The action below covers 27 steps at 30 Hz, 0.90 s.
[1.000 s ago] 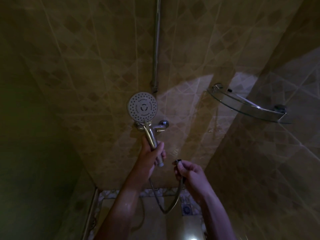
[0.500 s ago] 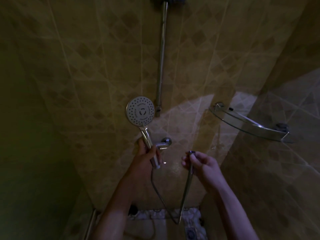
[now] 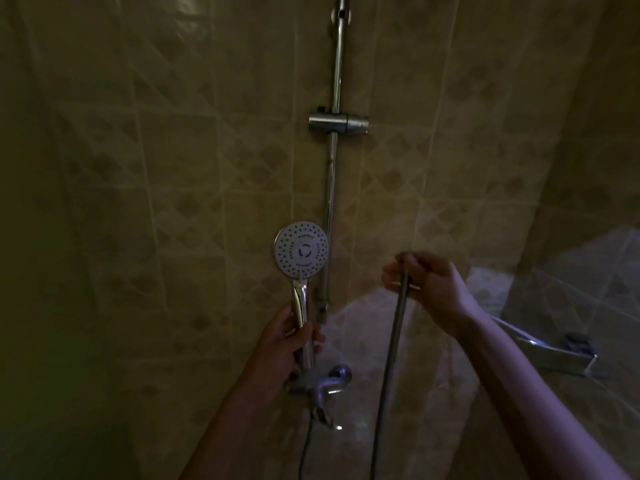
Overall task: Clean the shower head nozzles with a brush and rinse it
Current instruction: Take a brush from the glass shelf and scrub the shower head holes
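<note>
The round white shower head faces me, its dotted nozzle face upright in front of the tiled wall. My left hand is closed round its chrome handle below the head. My right hand is shut on the metal hose, which hangs straight down from my fist. No brush is in view.
A chrome slide rail runs up the wall with an empty holder bracket above the head. The mixer tap sits just under my left hand. A glass corner shelf juts out at the right.
Both hands have risen, carrying the shower head and the hose end upward. My view has tilted up, bringing the holder bracket into sight.
</note>
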Motion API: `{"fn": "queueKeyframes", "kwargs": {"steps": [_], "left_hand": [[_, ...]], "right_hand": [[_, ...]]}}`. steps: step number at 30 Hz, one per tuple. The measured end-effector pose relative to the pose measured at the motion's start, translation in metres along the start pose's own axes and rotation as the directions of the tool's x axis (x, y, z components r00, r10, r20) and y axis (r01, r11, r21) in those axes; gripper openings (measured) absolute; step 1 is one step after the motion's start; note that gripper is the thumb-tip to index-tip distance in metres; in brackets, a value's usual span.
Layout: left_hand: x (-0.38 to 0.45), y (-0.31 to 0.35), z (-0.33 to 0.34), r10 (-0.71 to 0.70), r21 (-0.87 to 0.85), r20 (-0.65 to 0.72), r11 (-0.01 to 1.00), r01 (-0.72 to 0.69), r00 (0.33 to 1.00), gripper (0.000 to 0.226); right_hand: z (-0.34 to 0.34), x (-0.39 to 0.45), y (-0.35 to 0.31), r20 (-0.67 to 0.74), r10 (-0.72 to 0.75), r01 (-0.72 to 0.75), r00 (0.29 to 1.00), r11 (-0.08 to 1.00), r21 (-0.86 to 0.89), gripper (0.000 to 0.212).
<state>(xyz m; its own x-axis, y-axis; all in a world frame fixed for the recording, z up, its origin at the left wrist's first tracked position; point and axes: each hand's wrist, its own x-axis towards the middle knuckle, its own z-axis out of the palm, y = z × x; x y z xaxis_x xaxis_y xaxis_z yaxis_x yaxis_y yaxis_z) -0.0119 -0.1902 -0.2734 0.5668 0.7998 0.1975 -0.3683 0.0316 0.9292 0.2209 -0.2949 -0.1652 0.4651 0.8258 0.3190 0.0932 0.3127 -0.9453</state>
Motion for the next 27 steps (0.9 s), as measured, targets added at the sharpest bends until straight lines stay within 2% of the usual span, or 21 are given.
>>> {"fn": "queueKeyframes", "kwargs": {"steps": [7,10,13,19,24,27], "left_hand": [[0.035,0.033,0.006,-0.008,-0.209,-0.023,0.978,0.003,1.0,0.029],[0.044,0.046,0.011,0.037,-0.192,-0.069,0.98,-0.049,0.997,0.029],[0.047,0.067,0.016,0.087,-0.151,-0.057,0.984,-0.095,0.995,0.029],[0.055,0.092,0.02,0.125,-0.051,-0.018,0.991,-0.126,0.992,0.03],[0.06,0.098,0.026,0.136,-0.049,-0.027,0.989,-0.137,0.99,0.021],[0.064,0.098,0.029,0.13,-0.05,-0.049,0.99,-0.133,0.99,0.023]], "right_hand": [[0.021,0.084,-0.074,0.021,-0.141,0.143,0.99,0.981,-0.13,0.026],[0.032,0.115,-0.106,-0.022,-0.197,0.188,0.98,0.957,-0.22,0.022],[0.04,0.144,-0.135,-0.032,-0.255,0.235,0.966,0.928,-0.289,0.023],[0.052,0.198,-0.175,-0.03,-0.307,0.296,0.951,0.935,-0.198,0.02],[0.057,0.225,-0.189,0.001,-0.31,0.301,0.951,0.922,-0.242,0.019],[0.064,0.235,-0.19,0.037,-0.333,0.327,0.942,0.894,-0.306,0.018]]}}
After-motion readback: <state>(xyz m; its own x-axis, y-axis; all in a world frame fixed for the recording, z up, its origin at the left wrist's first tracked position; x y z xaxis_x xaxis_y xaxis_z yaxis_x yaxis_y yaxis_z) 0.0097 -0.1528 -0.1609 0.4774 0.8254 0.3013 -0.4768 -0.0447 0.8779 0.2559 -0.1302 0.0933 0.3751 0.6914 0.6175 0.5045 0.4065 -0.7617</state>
